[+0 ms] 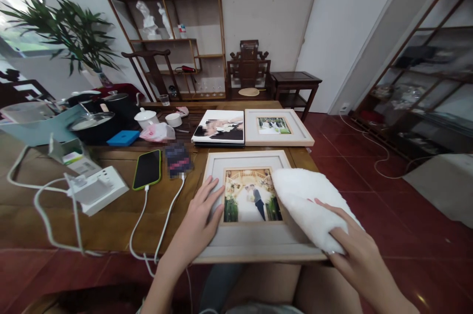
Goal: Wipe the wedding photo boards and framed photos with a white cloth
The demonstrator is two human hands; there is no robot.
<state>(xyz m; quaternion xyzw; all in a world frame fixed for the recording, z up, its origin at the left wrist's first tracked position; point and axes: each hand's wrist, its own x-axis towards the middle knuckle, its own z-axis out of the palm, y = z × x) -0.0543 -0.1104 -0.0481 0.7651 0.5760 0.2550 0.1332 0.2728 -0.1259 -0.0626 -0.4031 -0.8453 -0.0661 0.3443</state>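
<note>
A framed wedding photo [251, 251] with a pale wood edge and light mat lies flat at the table's front. My left hand [201, 215] rests on its left side, fingers stretched out and apart. On the other side, my right hand [351, 237] grips a fluffy white cloth [314, 200]. That cloth covers the frame's right edge and reaches the picture's upper right corner. Part of my right fingers is hidden in the cloth folds.
Behind lie another framed photo [310, 137] and a photo album [221, 134]. To the left are a charging phone [147, 170], a power strip [101, 191] with white cables, a blue box [123, 137], a lidded white pot [146, 118] and dark cooking pots [92, 124].
</note>
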